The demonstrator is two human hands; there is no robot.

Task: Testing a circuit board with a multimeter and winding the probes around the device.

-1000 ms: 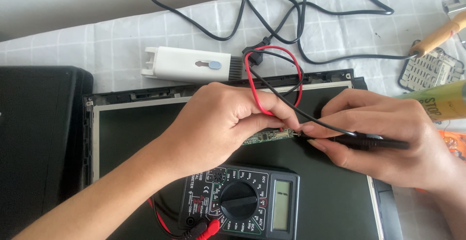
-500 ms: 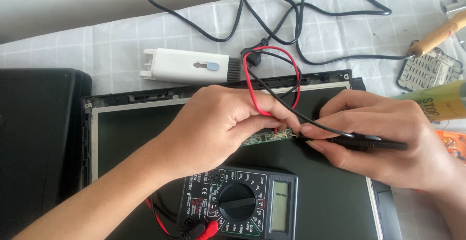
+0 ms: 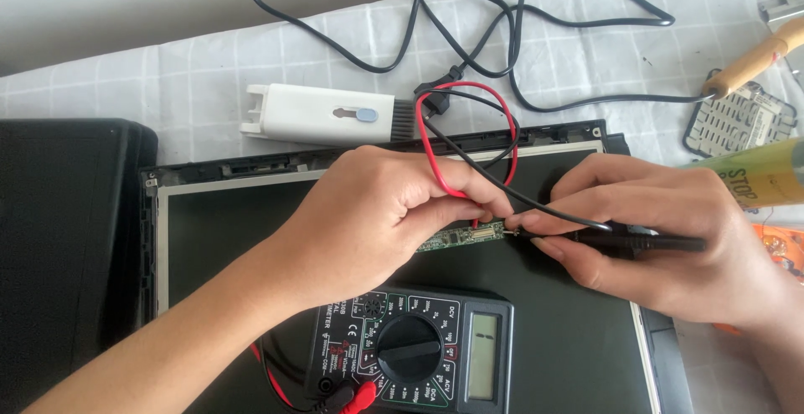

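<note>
left hand [image 3: 381,213] curled shut, pinching the red test lead wire [image 3: 431,142] down at the narrow green circuit strip [image 3: 461,236]. right hand [image 3: 662,234] closed around the slim black probe [image 3: 645,241], tip touching the right end of the same strip. both resting on the dark flat display panel in its black frame [image 3: 251,238]. just below the hands, on the panel, a black multimeter with round dial and grey screen [image 3: 414,351]. beyond the panel, on the white checked cloth surface [image 3: 193,71]: a white plastic cleaning brush tool [image 3: 322,114], a looping black cable [image 3: 469,12], a wooden-handled soldering iron [image 3: 754,61] at far right.
</note>
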